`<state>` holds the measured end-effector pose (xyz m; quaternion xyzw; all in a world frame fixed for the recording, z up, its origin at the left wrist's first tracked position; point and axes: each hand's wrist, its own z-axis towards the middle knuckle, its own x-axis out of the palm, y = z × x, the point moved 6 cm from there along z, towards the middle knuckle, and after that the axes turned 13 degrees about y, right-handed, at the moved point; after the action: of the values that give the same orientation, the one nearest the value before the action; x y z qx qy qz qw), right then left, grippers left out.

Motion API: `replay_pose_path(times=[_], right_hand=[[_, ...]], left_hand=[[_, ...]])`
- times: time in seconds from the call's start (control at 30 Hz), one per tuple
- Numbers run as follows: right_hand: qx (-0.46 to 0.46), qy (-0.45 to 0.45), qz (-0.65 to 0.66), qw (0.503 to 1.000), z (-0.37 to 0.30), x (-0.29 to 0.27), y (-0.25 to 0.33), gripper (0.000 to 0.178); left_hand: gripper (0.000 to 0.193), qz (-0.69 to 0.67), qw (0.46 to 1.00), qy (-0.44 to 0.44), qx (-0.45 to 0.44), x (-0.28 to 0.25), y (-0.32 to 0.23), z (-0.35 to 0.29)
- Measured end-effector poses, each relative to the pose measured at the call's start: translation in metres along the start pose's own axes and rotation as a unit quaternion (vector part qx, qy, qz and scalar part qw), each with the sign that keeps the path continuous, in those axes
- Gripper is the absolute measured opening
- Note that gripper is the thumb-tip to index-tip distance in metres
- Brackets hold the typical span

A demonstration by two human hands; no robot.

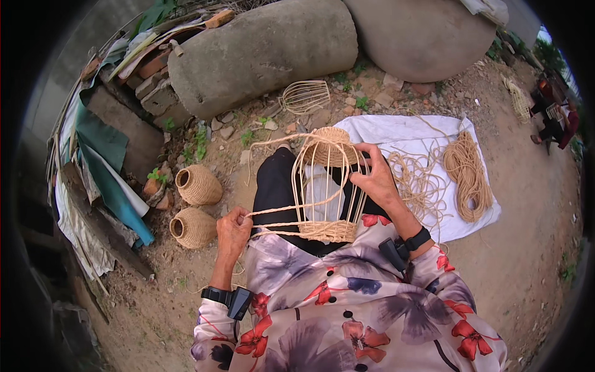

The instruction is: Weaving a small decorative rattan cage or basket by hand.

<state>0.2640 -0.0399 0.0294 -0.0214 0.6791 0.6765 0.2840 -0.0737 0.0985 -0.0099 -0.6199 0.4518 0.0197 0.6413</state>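
Note:
A half-woven basket lies across my lap, its woven bands at both ends joined by bare pale ribs with open gaps. My right hand is closed around the ribs on its right side, close to the far woven band. Off to the basket's left, my left hand pinches a tan twisted cord. From those fingers the cord runs taut to the ribs. Another length of cord loops out past the far end, over my knee. Whatever the right fingertips touch inside the frame is partly hidden.
Two round woven pots lie on the dirt at left. At right, a white sheet bears a coil of cord and loose strands. Beyond are a bare rib frame and a concrete cylinder. Another person sits far right.

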Motion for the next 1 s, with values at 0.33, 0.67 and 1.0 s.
replay_pose_path(times=[0.33,0.67,1.0], right_hand=[[0.012,0.022,0.038,0.999,0.000,-0.002,-0.008,0.060],[0.010,0.015,0.048,0.999,-0.002,-0.005,-0.014,0.060],[-0.045,-0.057,-0.194,0.978,-0.018,0.000,-0.002,0.049]], left_hand=[[0.019,-0.403,0.892,0.200,0.027,0.039,-0.067,0.028],[0.025,-0.069,0.980,0.087,0.162,0.064,-0.101,0.038],[0.023,0.041,0.967,-0.026,0.250,0.081,-0.117,0.025]])
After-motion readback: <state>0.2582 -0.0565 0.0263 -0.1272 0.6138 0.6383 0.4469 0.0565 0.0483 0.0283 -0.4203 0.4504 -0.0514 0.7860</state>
